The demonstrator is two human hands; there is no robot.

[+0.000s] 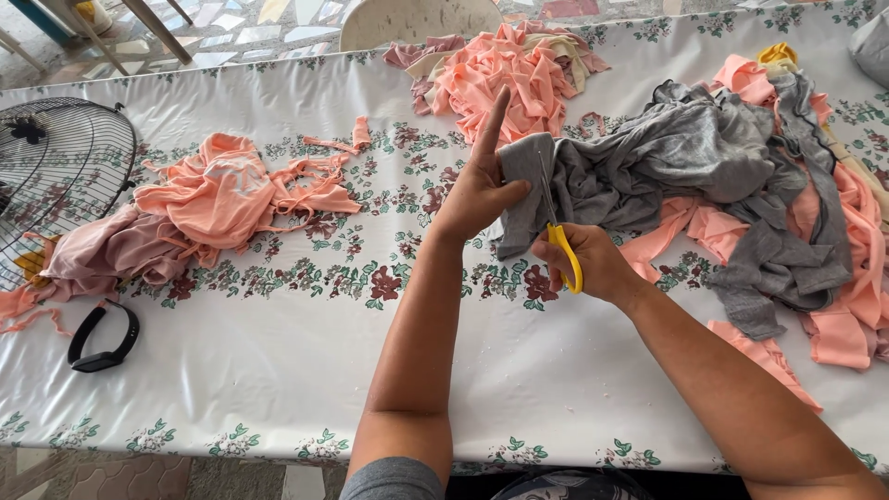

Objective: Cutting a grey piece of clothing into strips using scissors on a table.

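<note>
My left hand (479, 181) pinches the edge of a grey cloth (648, 162) between thumb and fingers, with the index finger pointing up. My right hand (593, 264) grips yellow-handled scissors (558, 236), whose blades run upward into the grey cloth's edge just right of my left thumb. The grey cloth spreads to the right over peach-coloured fabric pieces (847, 278). Everything lies on a table covered with a white flowered cloth (278, 370).
A peach fabric pile (505, 69) lies at the back centre. Another peach and pink heap (185, 213) sits at the left. A black wristband (104, 338) lies near the left front. A fan grille (56, 176) stands at the left edge. A white chair back (417, 18) shows behind the table.
</note>
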